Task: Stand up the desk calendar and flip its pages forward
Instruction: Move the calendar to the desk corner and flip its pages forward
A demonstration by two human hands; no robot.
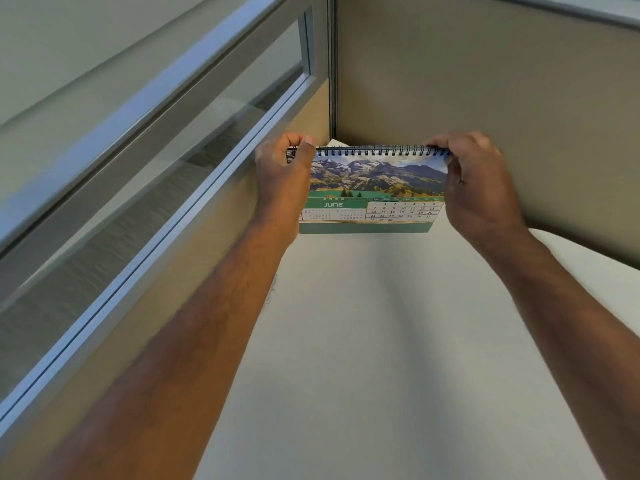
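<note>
Desk calendar [375, 188] upright at the far corner of the pale desk [381, 341], base down on the desk surface, just in front of where the two beige partition walls [485, 98] meet. June page facing the camera: mountain photograph above, green band with the month name lower left, date grid lower right. Black spiral binding [374, 151] along the top edge, running between both hands.

Left hand [282, 178] at the calendar's left end, thumb [304, 157] laid over the front of the page just under the binding, remaining fingers curled over the top and behind, pinching that upper corner. Palm and wrist covering the left margin of the page.

Right hand [478, 181] at the right end, fingers bunched and curled down over the last coils of the binding, fingertips [436, 145] touching the wire, closing on the top right corner. Thumb placement not clear; whether a single page or the whole stack is held cannot be told.

A sliver of white sheet [334, 143] showing behind the binding, near the left hand. Glazed strip with metal frame [194, 168] along the left partition, above the desk's left edge. Both forearms bare, stretched out over the desk from the near edge toward the far corner.
</note>
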